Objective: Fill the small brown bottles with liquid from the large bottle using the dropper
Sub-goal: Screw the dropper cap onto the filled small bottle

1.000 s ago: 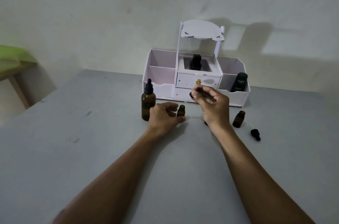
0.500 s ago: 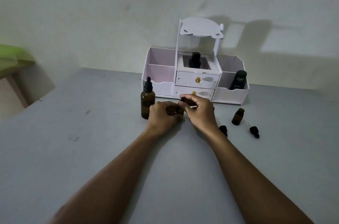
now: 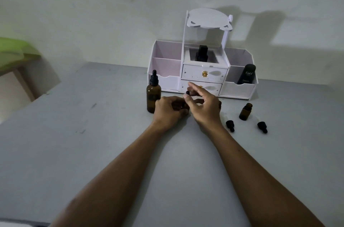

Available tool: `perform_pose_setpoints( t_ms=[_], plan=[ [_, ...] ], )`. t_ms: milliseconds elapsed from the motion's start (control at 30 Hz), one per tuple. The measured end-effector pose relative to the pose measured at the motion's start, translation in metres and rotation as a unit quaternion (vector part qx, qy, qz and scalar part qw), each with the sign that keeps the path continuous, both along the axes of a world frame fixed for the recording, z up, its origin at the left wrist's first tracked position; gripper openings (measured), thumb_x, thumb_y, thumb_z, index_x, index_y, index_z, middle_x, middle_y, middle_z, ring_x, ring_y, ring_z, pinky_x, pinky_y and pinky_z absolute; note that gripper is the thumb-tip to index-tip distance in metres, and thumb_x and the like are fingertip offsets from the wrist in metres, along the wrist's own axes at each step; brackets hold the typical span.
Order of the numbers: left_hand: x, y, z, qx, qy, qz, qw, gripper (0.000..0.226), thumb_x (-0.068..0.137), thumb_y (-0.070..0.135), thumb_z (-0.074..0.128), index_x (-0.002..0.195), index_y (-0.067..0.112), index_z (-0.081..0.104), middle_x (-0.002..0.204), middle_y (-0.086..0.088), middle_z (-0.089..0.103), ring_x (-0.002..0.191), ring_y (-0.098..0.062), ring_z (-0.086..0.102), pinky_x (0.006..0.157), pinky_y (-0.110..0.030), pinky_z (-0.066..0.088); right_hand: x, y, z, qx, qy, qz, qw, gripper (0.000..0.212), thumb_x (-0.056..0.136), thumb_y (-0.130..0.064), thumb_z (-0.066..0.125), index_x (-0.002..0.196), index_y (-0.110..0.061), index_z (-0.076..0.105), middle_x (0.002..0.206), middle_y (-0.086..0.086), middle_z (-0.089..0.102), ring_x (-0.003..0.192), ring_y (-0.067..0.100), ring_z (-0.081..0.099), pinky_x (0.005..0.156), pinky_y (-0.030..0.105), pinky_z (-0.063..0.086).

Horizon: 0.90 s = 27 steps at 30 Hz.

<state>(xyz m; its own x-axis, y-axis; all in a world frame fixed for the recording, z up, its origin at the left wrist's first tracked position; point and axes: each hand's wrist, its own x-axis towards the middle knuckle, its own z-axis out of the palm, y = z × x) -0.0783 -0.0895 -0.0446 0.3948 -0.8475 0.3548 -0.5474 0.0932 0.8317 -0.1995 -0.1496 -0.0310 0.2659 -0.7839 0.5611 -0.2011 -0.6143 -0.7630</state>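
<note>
Two hands meet: left hand [image 3: 170,112] clamps a small brown bottle [image 3: 181,105], mostly hidden; right hand [image 3: 204,108] pinches the dropper [image 3: 187,93], now lowered onto that bottle's neck. Probably capping. Large bottle [image 3: 153,96] stands just beside the left hand.

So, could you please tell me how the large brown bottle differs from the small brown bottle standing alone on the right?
The large brown bottle is much taller and wider than the lone small brown bottle. The large one wears a black dropper cap; the small one's neck is open. Both stand upright on the grey table, and both are amber brown.
</note>
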Motion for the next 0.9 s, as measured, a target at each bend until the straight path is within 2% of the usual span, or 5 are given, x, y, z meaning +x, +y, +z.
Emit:
perform_pose_setpoints(
  t_ms=[167,333,467,600,900],
  plan=[
    [0.0004,-0.0017,-0.0018,0.004,0.007,0.004,1.0,0.031,0.075,0.008,0.082,0.105,0.015,0.079,0.089,0.003,0.079,0.073,0.014,0.065,0.069,0.0,0.047,0.0019,-0.0039,-0.0026,0.005,-0.006,-0.034,0.999,0.027,0.082,-0.012,0.079,0.108,-0.017,0.076,0.095,-0.002,0.076,0.081,0.005,0.068,0.069,0.015,0.051],
    [0.0015,-0.002,-0.0023,0.015,0.006,0.004,1.0,0.033,0.077,0.01,0.083,0.109,0.014,0.078,0.09,0.006,0.076,0.075,0.012,0.065,0.068,0.002,0.045,-0.0013,-0.0041,-0.0017,0.018,-0.029,-0.009,0.999,0.027,0.089,-0.008,0.07,0.115,-0.016,0.074,0.103,-0.003,0.076,0.095,0.006,0.07,0.08,0.014,0.053],
    [0.0013,-0.0027,-0.0029,0.011,0.004,0.004,1.0,0.035,0.077,0.009,0.083,0.111,0.013,0.078,0.091,0.004,0.077,0.074,0.012,0.064,0.069,0.003,0.045,-0.0005,-0.0079,-0.0045,0.024,-0.028,-0.033,0.999,0.02,0.081,-0.011,0.078,0.1,-0.019,0.078,0.094,-0.005,0.077,0.086,0.01,0.072,0.084,0.033,0.06],
    [0.0022,-0.0028,-0.0028,0.01,0.004,-0.002,1.0,0.036,0.077,0.011,0.083,0.112,0.013,0.078,0.096,0.0,0.079,0.078,0.005,0.069,0.072,0.001,0.047,-0.0011,-0.0068,-0.0044,0.029,-0.047,-0.013,0.998,0.027,0.084,-0.011,0.074,0.109,-0.02,0.075,0.1,-0.005,0.076,0.092,0.009,0.072,0.087,0.031,0.059],
    [0.003,-0.0033,-0.0039,0.009,0.002,-0.003,1.0,0.036,0.077,0.01,0.083,0.113,0.012,0.077,0.097,-0.001,0.079,0.077,0.009,0.066,0.071,0.001,0.047,-0.0009,-0.006,-0.0043,0.036,-0.052,-0.028,0.998,0.019,0.08,-0.014,0.079,0.098,-0.018,0.078,0.093,-0.006,0.077,0.085,0.008,0.073,0.088,0.037,0.06]
  ],
)
